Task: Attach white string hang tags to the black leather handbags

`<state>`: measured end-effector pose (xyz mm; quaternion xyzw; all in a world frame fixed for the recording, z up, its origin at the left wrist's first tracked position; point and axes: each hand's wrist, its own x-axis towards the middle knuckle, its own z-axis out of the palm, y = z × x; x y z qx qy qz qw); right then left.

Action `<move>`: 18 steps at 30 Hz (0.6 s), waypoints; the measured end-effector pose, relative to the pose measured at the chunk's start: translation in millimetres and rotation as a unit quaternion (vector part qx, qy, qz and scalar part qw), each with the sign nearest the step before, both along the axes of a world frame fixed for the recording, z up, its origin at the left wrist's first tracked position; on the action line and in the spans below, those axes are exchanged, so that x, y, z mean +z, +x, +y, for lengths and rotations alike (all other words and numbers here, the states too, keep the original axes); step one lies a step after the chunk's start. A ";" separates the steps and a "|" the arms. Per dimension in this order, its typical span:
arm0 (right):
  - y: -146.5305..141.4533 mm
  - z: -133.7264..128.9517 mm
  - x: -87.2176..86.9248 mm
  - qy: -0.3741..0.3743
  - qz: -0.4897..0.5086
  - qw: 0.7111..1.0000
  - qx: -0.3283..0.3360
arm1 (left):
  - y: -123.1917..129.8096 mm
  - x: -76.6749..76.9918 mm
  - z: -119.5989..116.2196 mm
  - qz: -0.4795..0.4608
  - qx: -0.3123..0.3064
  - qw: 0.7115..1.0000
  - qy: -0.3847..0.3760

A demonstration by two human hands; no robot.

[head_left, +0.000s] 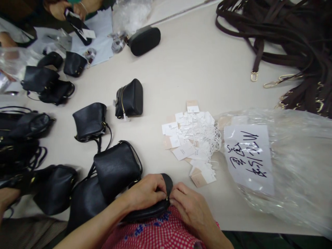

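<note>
A small black handbag point(149, 211) lies at the table's front edge, against a red checked garment. My left hand point(149, 192) is closed on it, thumb and fingers pinching near its zipper end. On the other side, my right hand point(188, 204) has its fingertips pressed together at the same end, where a small gold-coloured bit shows. Whether those fingers hold a zipper pull or a string is hidden. Just left of my hands, another black handbag point(118, 169) leans on others. A pile of white and beige hang tags point(193, 135) with white strings lies beyond my right hand.
A clear plastic bag point(290, 166) with a handwritten paper label point(249, 159) covers the right side. Dark brown straps point(282, 45) with gold clasps are heaped at the back right. More black bags point(90, 121) stand leftward. Another person's hands point(68, 10) hold a dark item at the far left.
</note>
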<state>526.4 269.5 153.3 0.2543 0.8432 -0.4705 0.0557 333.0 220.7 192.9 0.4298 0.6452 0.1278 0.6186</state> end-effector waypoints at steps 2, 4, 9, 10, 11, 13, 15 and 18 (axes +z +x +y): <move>1.1 -0.8 -0.7 -0.011 0.003 1.000 -0.003 | -1.8 -2.2 4.9 -0.010 -0.024 0.999 -0.039; 2.1 -1.6 -1.1 -0.019 0.004 1.000 -0.007 | -3.1 -2.2 10.6 -0.020 -0.045 0.995 -0.090; 2.5 -3.7 -2.7 -0.003 -0.002 1.000 0.000 | -2.2 6.6 24.6 0.016 -0.106 0.988 -0.113; 2.3 -4.2 -3.0 0.003 -0.004 1.000 0.004 | -1.3 8.8 26.7 0.029 -0.126 0.986 -0.103; 2.1 -4.6 -3.2 0.008 -0.006 1.000 0.006 | -0.3 10.5 28.4 0.040 -0.145 0.984 -0.092; 1.6 -4.9 -2.9 0.007 -0.012 1.000 0.007 | 1.5 12.6 30.0 0.060 -0.175 0.980 -0.068; 1.2 -4.2 -1.4 -0.007 -0.016 1.000 0.003 | 2.5 12.9 28.9 0.077 -0.183 0.979 -0.051; 0.7 -0.9 1.7 -0.029 -0.015 0.999 0.000 | 1.3 11.3 23.0 0.066 -0.149 0.986 -0.044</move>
